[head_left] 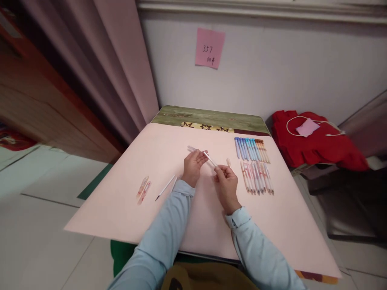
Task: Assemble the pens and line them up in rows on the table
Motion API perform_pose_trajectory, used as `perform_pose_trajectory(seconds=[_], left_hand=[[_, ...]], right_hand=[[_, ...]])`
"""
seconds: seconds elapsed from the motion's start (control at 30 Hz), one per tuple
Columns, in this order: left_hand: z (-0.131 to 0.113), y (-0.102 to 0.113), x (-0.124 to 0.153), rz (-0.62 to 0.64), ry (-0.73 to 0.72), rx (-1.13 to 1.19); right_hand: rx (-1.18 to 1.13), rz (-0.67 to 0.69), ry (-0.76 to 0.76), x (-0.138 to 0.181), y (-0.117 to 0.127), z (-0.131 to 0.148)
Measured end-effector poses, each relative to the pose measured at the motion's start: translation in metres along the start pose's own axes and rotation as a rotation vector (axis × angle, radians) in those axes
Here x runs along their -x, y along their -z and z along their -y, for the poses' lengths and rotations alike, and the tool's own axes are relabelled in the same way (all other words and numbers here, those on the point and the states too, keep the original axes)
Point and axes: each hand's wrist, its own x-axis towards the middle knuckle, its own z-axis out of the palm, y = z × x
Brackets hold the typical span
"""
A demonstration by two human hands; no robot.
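Observation:
My right hand (226, 183) is closed, pinching a slim white pen refill (210, 158) between thumb and fingertips. The refill slants up and left toward my left hand (192, 166), whose fingers are stretched out beside its far end; whether they touch it is unclear. Behind the left hand, a translucent pen barrel (191, 148) shows in part. A small clear pen part (229, 162) is just beyond my right hand. Left of my left forearm lie another white refill with a dark tip (165, 188) and two short patterned pen pieces (143, 187) (144, 192).
Blue-to-brown capped pens (250, 149) form a neat row at the table's right, with a row of clear patterned pens (257, 178) below. Pale paper covers the table (205, 225). Beyond its right edge, a red cloth (326, 145) carries a white cable (334, 134) and pink notes (307, 127).

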Motion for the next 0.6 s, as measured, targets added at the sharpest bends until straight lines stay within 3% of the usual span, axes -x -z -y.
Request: perform_pose_trajectory(seconds=[0.17,0.37,0.6], left_hand=[[0.005,0.007,-0.005,0.026,0.023,0.077],[0.003,0.008,0.002,0.057,0.006,0.022],[0.011,0.008,0.010,0.142,0.019,-0.073]], right_hand=[[0.083,-0.035,-0.035,-0.004,0.000,0.000],[0.225,0.001,-0.022,-0.002,-0.002,0.006],[0.236,0.038,0.001,0.001,-0.003,0.008]])
